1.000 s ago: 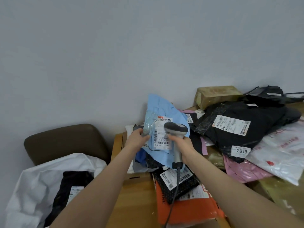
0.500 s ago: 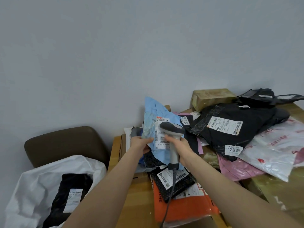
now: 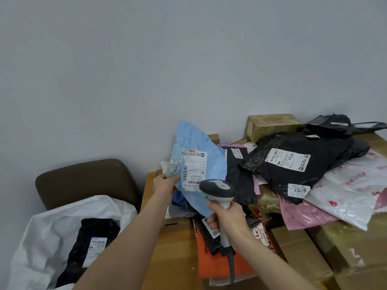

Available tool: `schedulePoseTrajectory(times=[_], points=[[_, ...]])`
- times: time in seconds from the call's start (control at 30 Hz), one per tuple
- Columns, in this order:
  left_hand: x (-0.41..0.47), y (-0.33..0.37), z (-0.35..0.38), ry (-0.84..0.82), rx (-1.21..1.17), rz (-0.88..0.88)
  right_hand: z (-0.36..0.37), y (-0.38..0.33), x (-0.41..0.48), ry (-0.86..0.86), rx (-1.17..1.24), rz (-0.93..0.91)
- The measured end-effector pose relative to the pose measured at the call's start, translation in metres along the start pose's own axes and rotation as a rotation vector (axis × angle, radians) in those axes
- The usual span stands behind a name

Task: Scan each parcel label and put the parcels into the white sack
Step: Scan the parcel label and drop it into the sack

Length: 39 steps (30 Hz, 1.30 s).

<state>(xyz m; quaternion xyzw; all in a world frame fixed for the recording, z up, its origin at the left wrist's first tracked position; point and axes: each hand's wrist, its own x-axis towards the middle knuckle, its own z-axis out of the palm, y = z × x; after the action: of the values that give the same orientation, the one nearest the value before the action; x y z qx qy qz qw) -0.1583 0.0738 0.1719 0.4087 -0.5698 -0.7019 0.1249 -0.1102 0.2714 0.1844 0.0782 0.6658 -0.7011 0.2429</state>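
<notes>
Here, crinkled blue plastic parcel [image 3: 202, 143], pistol-shaped scanner [image 3: 218, 190].

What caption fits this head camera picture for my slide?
Left hand holds a blue parcel; right hand holds the scanner beside it.

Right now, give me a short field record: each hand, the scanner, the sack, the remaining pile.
left hand: grips blue parcel by its left edge, label facing camera
right hand: grips scanner by its handle, head close below the label
white sack: open, one black parcel inside
parcel pile: heaped on cardboard boxes, right of the hands
</notes>
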Motion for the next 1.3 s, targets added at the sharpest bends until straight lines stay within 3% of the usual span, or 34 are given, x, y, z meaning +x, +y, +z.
schedulePoseTrajectory(times=[0.73, 1.3], points=[[-0.005, -0.001, -0.005, 0.015, -0.01, -0.018, 0.008, 0.001, -0.021, 0.029, 0.018, 0.034], [0.005, -0.006, -0.023, 0.006, -0.04, 0.002, 0.017, -0.003, -0.021, -0.056, 0.096, 0.013]])
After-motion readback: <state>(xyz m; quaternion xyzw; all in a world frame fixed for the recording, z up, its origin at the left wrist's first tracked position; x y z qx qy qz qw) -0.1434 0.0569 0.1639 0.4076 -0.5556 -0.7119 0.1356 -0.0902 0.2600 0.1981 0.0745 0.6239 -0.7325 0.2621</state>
